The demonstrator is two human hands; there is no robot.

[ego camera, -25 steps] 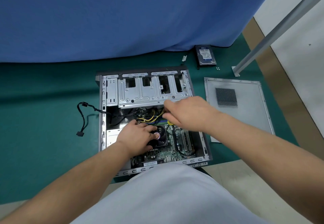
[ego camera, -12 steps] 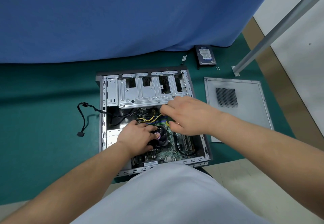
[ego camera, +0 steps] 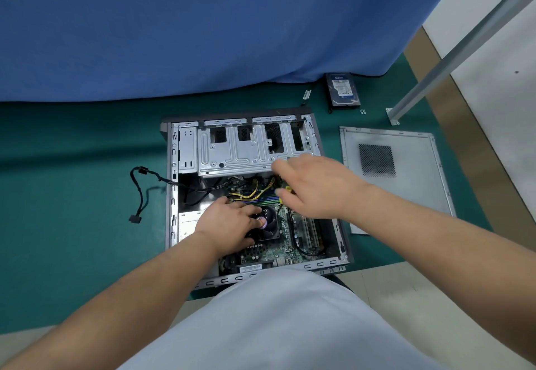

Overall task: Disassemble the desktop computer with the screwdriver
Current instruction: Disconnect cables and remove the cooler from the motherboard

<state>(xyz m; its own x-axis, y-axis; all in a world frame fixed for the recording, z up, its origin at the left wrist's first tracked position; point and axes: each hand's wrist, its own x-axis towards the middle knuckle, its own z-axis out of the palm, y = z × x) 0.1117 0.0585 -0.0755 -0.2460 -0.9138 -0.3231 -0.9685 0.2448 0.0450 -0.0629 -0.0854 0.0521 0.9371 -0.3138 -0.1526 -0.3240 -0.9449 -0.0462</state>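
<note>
Both hands [ego camera: 229,221] inside open computer case [ego camera: 185,149]

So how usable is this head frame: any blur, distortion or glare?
Head view: even lighting, no strong glare; right hand motion-blurred at its fingertips, left hand sharper on the fan; wide-angle bending bows the table edge and metal post; case interior readable.

Case [ego camera: 185,149]: bare sheet metal, dull grey, stamped; drive cage [ego camera: 232,152] the same, faint sheen. Panel [ego camera: 406,184], right of frame: matt grey metal with a perforated mesh patch. Board [ego camera: 278,250]: green, semi-gloss. Cables [ego camera: 249,192]: yellow and black plastic sheath, smooth. Fan [ego camera: 271,221]: black plastic. Hard drive [ego camera: 342,88], upper right: black body, glossy paper label. Counter [ego camera: 72,195]: green matt mat, smooth. Curtain [ego camera: 174,36], top: blue cloth, matt. Post [ego camera: 464,45]: brushed metal.
</note>
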